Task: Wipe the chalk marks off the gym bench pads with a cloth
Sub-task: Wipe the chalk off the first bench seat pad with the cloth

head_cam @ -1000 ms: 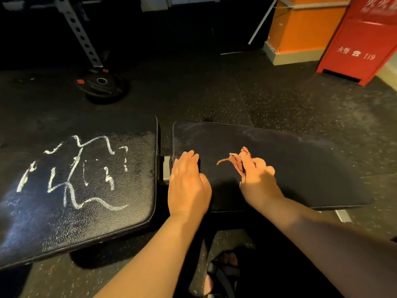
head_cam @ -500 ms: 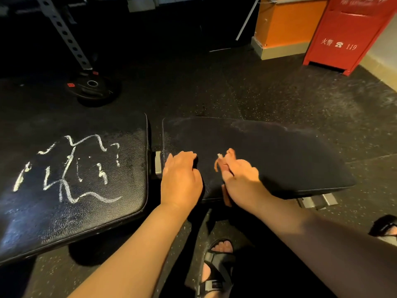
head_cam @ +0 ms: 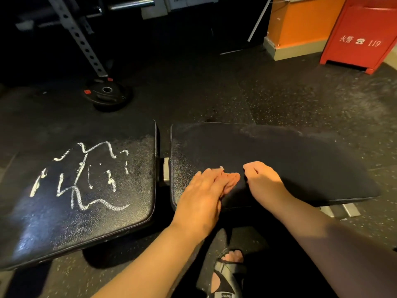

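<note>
Two black bench pads lie side by side. White chalk scribbles (head_cam: 86, 179) cover the left pad (head_cam: 53, 229). The right pad (head_cam: 311, 168) shows only a faint dusty haze along its far edge. A small pinkish cloth (head_cam: 233, 180) lies bunched on the right pad near its front left corner. My left hand (head_cam: 199, 194) lies flat on that pad, its fingers straight and pressing on the cloth's left part. My right hand (head_cam: 263, 179) rests just right of the cloth with its fingers curled under, apart from the cloth and holding nothing that I can see.
A metal bracket (head_cam: 165, 171) shows in the gap between the pads. On the rubber floor behind lie a weight plate (head_cam: 106, 93) and a slanted rack upright (head_cam: 79, 35). A red fire cabinet (head_cam: 361, 35) and orange block (head_cam: 300, 20) stand far right. My sandalled foot (head_cam: 227, 274) is under the bench.
The cloth has passed from my right hand to under my left hand's fingers. My right hand has let go and sits curled beside it. My view has shifted slightly.
</note>
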The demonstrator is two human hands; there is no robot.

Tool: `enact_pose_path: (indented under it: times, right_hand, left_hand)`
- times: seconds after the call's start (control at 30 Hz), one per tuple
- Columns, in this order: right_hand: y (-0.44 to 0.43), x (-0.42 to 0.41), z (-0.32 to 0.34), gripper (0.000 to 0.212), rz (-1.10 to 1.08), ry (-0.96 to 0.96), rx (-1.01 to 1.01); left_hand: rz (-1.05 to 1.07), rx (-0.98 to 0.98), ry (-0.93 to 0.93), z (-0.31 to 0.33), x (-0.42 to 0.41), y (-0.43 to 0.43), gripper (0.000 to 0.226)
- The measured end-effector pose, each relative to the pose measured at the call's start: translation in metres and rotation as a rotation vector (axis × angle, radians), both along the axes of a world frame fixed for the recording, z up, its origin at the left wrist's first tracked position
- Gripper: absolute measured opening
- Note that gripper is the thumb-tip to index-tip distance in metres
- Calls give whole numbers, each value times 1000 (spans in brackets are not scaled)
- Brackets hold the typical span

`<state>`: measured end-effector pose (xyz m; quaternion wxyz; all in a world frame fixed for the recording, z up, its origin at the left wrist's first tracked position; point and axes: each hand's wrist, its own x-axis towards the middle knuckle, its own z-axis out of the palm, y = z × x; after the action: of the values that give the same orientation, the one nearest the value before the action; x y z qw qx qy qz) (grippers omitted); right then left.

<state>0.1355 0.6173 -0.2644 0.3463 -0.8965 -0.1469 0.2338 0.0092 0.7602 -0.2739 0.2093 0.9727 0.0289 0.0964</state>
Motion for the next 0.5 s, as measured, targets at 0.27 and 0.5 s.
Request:
enact_pose_path:
  times: [0.27, 0.5]
  right_hand:
    - [15, 0, -14, 34, -46, -35, 137]
    - [16, 8, -18, 35, -49, -9, 155]
  left_hand:
    - [171, -112, -6, 4, -2, 8, 82]
    - [408, -146, -52, 7, 25, 36, 75]
